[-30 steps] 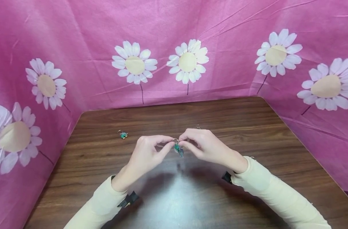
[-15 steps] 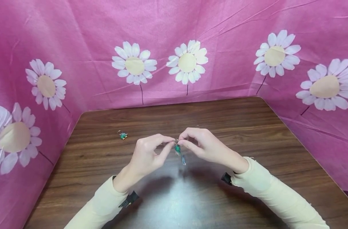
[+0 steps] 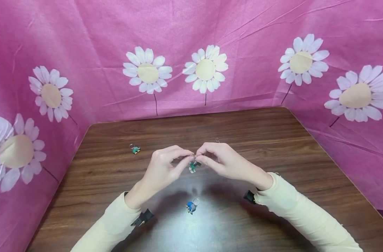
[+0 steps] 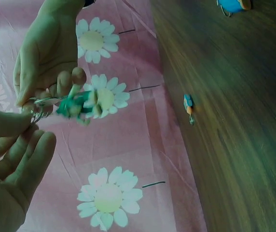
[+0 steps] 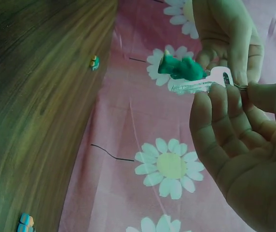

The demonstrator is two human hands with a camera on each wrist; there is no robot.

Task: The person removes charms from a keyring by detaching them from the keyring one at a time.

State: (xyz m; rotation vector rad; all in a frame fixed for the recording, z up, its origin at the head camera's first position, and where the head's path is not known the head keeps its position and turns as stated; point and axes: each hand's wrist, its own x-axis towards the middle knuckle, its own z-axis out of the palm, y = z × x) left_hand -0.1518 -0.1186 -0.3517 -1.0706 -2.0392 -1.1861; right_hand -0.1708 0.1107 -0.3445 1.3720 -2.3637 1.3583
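Observation:
My left hand (image 3: 166, 168) and right hand (image 3: 227, 161) meet over the middle of the table. Thumb and forefinger of each pinch the thin metal key ring (image 3: 194, 156) between them. From it dangles a small green figurine (image 3: 193, 167), sharper in the right wrist view as a green figurine (image 5: 181, 67). A silver key (image 5: 217, 77) lies beside that figurine, near the right fingertips. Below the hands, a keychain with a blue and grey figurine (image 3: 190, 207) rests on the wood, its own ring at its upper right.
Another keychain with a green figurine (image 3: 135, 149) lies at the back left of the brown wooden table (image 3: 109, 189). Behind the right hand a small ring (image 3: 217, 140) shows; its keychain is mostly hidden. A pink daisy-print cloth (image 3: 235, 21) stands round the table's back and sides.
The blue and grey figurine keychain, which hung below the green one between the hands, has dropped to the table. Both hands stay almost in place, pinching the key ring.

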